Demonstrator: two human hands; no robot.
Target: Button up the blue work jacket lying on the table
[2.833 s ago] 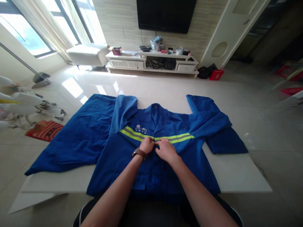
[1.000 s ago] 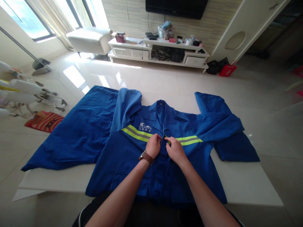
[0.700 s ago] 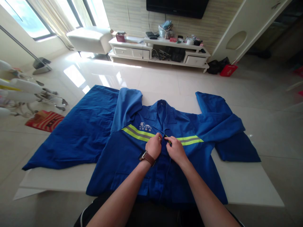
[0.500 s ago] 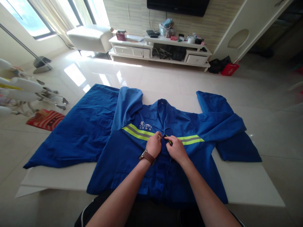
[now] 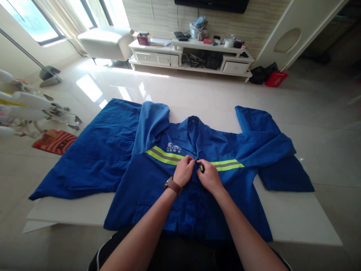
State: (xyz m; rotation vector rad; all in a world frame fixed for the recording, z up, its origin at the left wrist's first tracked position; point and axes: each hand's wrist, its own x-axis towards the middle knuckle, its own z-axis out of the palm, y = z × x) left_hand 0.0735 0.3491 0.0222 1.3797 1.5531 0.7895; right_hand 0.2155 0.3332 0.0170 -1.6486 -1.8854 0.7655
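The fingers of the left hand (image 5: pixel 184 170) and right hand (image 5: pixel 209 175) are pinched on the front placket of the blue jacket (image 5: pixel 158 180), spread flat on the table (image 5: pixel 296 218). Both edges are best kept aligned at the reflective stripe (image 5: pixel 162 155).

White table (image 5: pixel 296 222) underneath, second blue garment (image 5: pixel 93 150) spread at left, red mat (image 5: pixel 53 141) on the floor far left, white TV stand (image 5: pixel 191 62) with clutter at the far wall, red bag (image 5: pixel 276 79) far right.
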